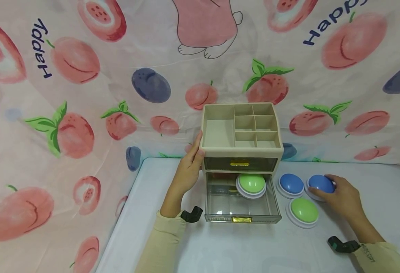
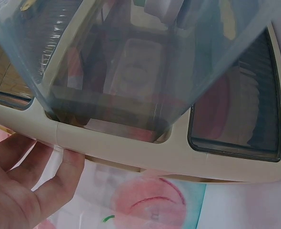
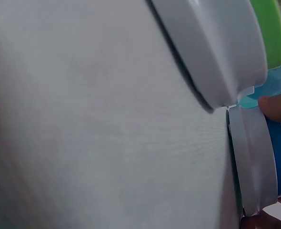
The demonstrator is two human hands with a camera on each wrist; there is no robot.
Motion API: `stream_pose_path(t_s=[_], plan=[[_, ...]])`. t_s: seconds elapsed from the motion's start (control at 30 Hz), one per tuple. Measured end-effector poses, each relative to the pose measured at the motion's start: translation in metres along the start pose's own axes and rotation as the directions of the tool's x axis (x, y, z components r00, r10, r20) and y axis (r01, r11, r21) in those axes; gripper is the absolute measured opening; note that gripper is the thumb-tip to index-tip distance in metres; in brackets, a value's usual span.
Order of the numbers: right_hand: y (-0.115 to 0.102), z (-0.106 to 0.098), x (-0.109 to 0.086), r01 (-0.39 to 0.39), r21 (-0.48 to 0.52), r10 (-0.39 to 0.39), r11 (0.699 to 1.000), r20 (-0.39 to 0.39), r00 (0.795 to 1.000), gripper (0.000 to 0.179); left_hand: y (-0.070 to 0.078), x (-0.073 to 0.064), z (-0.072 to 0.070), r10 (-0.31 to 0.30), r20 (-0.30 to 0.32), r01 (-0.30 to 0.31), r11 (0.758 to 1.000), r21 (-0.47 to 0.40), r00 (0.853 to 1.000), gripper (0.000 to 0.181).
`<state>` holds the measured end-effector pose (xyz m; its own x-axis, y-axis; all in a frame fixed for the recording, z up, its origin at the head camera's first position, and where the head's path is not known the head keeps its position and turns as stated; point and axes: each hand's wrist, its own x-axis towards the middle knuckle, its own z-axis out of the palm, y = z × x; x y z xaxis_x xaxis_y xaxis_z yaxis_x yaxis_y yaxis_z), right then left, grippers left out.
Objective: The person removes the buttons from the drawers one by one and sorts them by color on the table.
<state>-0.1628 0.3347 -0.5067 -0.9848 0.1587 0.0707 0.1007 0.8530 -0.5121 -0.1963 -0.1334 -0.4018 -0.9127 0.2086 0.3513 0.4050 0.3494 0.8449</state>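
Note:
A cream desktop organizer point(image 1: 242, 150) stands at the back of the table, its lower clear drawer point(image 1: 244, 212) pulled out. Inside that drawer sits a green domed push button point(image 1: 252, 183) with a white base. My left hand point(image 1: 188, 170) rests against the organizer's left side; in the left wrist view its fingertips point(image 2: 73, 160) touch the cream edge. At the right, my right hand point(image 1: 344, 197) grips a blue push button point(image 1: 321, 183) between thumb and fingers, its white base close to the table in the right wrist view. Another blue push button point(image 1: 291, 183) and a green one point(image 1: 304, 210) lie beside it.
The upper drawer point(image 1: 224, 163) of the organizer is closed, and divided compartments point(image 1: 256, 123) form its top. A fruit-printed cloth point(image 1: 172, 144) hangs behind and to the left of the white table point(image 1: 241, 250).

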Motion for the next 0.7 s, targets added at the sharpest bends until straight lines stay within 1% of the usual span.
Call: stream_pose_path(t_s=[0.23,0.47,0.7], plan=[[-0.0024,0.0016,-0.0001,-0.012,-0.011,0.012,1.000,0.002,1.000,0.096,0.0003,-0.0005,-0.0006,-0.010,-0.002,0.010,1.000,0.010,1.000,0.054],[-0.0004,0.0023,0.0017,-0.017,-0.019,0.017,1.000,0.016,1.000,0.098,0.0008,-0.0003,-0.0009,-0.005,0.005,0.005,1.000,0.008,1.000,0.053],[0.0005,0.0034,0.0004,-0.009,-0.030,0.009,1.000,0.014,1.000,0.096,0.0004,-0.0005,-0.0008,-0.003,0.003,0.003,1.000,0.014,1.000,0.054]])
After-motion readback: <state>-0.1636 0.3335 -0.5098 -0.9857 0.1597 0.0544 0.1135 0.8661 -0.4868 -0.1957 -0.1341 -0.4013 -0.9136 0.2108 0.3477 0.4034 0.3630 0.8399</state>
